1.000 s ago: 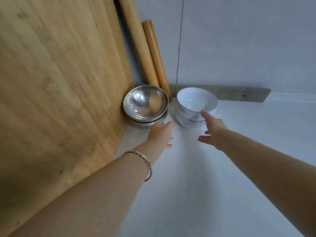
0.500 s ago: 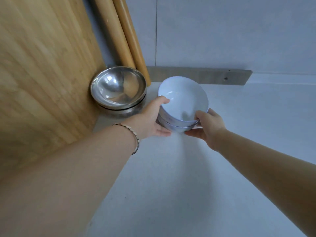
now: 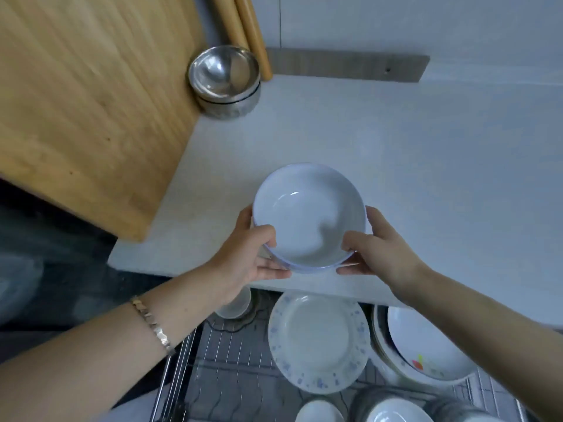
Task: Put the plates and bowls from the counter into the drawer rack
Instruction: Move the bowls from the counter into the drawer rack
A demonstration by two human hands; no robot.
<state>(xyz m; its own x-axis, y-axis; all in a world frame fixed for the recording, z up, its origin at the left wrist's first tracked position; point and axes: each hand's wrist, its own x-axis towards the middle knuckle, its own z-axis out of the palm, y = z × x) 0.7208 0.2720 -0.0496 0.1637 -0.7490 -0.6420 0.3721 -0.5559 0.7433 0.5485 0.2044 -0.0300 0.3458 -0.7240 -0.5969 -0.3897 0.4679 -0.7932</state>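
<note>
Bowls (image 3: 309, 214) — white, stacked | left hand (image 3: 249, 260), right hand (image 3: 384, 254) gripping sides | over counter (image 3: 411, 178) edge

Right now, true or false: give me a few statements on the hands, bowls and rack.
1. Both the left hand and right hand hold the white bowls. True.
2. The steel bowls sit in the rack. False: they stand on the counter, beside the board.
3. A blue-flecked plate lies in the rack. True.
4. The left wrist is bare. False: it wears a bracelet.
</note>
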